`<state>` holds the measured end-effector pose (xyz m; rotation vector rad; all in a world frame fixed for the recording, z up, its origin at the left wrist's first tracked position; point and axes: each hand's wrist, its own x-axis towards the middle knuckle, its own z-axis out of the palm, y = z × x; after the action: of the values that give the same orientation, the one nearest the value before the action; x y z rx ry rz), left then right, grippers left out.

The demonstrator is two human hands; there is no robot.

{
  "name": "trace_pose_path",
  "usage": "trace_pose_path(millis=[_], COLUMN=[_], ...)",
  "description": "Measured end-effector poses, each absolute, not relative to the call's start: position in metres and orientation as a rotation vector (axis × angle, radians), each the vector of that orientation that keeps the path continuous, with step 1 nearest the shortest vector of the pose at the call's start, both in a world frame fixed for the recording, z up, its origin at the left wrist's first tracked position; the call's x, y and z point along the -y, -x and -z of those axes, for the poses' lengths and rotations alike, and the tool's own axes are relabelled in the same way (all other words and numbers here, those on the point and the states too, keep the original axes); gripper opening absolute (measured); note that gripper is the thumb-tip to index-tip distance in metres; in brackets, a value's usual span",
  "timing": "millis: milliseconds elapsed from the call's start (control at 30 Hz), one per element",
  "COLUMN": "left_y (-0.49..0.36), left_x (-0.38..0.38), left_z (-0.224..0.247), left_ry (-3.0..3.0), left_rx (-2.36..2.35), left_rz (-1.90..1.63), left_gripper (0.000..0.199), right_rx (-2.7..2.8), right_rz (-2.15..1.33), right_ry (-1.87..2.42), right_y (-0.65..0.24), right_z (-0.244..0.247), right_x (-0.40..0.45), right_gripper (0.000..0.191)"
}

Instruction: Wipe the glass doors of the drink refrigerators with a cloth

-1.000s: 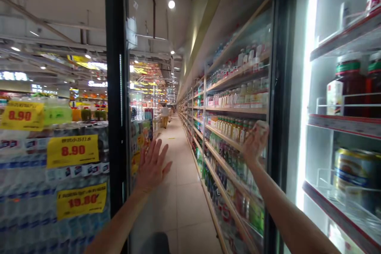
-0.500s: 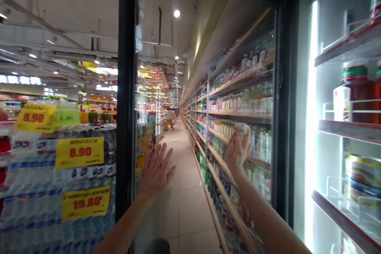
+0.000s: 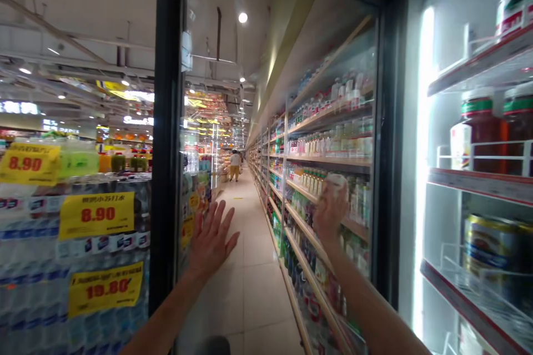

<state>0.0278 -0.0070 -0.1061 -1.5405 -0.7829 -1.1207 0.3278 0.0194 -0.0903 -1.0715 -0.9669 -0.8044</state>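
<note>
A glass cooler door with a dark frame stands swung out in front of me. Against its pane, toward the left side, my left hand lies flat with the fingers spread. My right hand, blurred by motion, is raised at the pane's right half. Its fingers are closed round a crumpled white cloth, pressed at the glass. Shelves of bottles show through the pane behind both hands.
Right of the door, the lit cooler has shelves of dark red bottles and cans. At left are stacked packs of water bottles with yellow price signs. A person stands far down the aisle.
The whole view has shifted, so the door and shelves sit slightly farther left. My left hand stays flat on the glass; the right hand with the cloth stays at the pane, more blurred now.
</note>
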Motion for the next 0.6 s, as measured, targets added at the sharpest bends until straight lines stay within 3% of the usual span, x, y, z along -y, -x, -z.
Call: trace_pose_path(millis=[167,400,600], left_y=[-0.024,-0.031,-0.028], left_x=[0.006,0.015,0.013], left_z=[0.104,0.106,0.106], left_ry=[1.529,1.544,1.555], left_rx=[0.762,0.812,0.808], left_rz=[1.067,1.103,1.111], left_gripper=[0.072,0.069,0.066], right_rx=[1.637,0.877,1.487], right_rz=[1.056,0.753,1.03], right_ry=[0.807,1.087,0.846], right_y=[-0.255,-0.324,-0.268], right_z=[0.107,0.088,0.109], right_x=[-0.005,-0.021,-0.013], right_gripper=[0.047,0.045,0.038])
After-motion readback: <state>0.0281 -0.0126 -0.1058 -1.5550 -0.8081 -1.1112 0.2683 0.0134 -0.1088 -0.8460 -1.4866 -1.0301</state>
